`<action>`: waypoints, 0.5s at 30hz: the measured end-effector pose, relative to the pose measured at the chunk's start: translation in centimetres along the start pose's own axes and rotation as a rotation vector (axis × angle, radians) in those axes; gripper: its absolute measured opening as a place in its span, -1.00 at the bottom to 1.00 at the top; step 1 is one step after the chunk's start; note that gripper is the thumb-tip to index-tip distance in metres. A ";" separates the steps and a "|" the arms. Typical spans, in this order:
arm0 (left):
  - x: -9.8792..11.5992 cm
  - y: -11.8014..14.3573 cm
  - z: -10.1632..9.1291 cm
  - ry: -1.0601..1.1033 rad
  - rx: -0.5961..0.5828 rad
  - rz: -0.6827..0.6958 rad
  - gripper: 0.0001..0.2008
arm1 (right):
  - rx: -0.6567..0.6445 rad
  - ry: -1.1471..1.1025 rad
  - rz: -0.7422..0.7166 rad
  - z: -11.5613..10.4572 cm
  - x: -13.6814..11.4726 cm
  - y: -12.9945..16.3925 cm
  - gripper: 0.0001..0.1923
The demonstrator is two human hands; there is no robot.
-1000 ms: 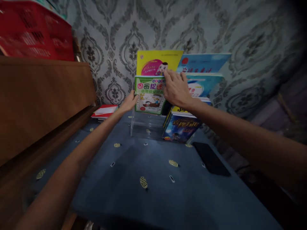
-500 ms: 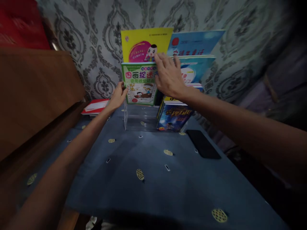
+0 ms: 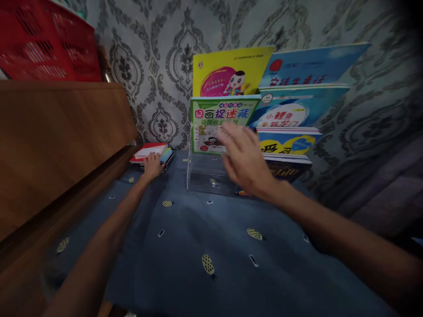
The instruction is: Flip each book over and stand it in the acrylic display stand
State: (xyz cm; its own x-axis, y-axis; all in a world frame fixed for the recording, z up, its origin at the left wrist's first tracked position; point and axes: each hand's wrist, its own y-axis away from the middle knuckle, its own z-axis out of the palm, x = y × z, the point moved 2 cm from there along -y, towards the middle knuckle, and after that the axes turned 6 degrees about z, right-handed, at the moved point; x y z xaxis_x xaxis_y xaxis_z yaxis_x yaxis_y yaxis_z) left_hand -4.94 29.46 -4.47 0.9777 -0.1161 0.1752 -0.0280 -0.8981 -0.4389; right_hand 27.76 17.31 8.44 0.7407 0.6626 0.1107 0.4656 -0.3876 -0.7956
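My left hand (image 3: 153, 166) reaches to a small stack of books (image 3: 150, 149) at the left. Its fingers lie over the near edge of the top red-and-white one, not closed round it. My right hand (image 3: 246, 158) is held in front of a clear acrylic tiered rack (image 3: 211, 185), its fingers stretched out and holding nothing. Behind its fingertips a green picture book (image 3: 205, 115) stands in the rack, partly covered by the hand. Upright behind that is a yellow book (image 3: 228, 66). Blue books (image 3: 304, 105) and a dark book (image 3: 289, 171) fill the rack's right side.
A blue cloth with yellow pineapple prints (image 3: 185, 246) covers the table. At the left stands a brown wooden cabinet (image 3: 66, 127) with a red plastic basket (image 3: 66, 48) on it. Patterned wallpaper (image 3: 178, 48) is directly behind the rack.
My left hand has left the green book's edge and moved left to the stack. My right hand has lowered away from the books' tops. The view has turned left.
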 end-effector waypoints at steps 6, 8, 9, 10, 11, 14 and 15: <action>-3.7 -0.5 0.4 -0.208 -0.222 -0.019 -0.36 | -0.291 -0.236 -0.035 6.0 -5.7 8.5 -0.42; -4.2 -0.4 0.3 -0.215 -0.229 0.011 -0.40 | -0.351 -0.329 0.030 7.6 -6.8 11.2 -0.50; -4.3 -0.3 0.3 -0.217 -0.226 0.028 -0.43 | -0.367 -0.368 0.074 8.2 -7.3 12.5 -0.52; -4.4 -0.2 0.2 -0.221 -0.223 0.044 -0.46 | -0.380 -0.398 0.121 8.8 -7.7 13.6 -0.55; -4.4 -0.1 0.1 -0.226 -0.219 0.058 -0.49 | -0.390 -0.419 0.155 9.2 -8.0 14.7 -0.56; -4.5 0.1 -0.4 -0.245 -0.210 0.090 -0.55 | -0.386 -0.467 0.209 10.0 -8.7 17.0 -0.61; -4.5 0.1 -0.5 -0.250 -0.209 0.099 -0.56 | -0.382 -0.476 0.223 10.2 -8.8 17.5 -0.62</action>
State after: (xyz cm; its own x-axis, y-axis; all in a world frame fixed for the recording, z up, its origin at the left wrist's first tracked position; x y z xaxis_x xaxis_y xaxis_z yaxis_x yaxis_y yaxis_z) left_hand -9.48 29.68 -4.84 0.9881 -0.1227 -0.0925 -0.1422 -0.9582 -0.2481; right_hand 24.49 11.25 -12.55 0.5844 0.7176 -0.3787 0.5301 -0.6910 -0.4914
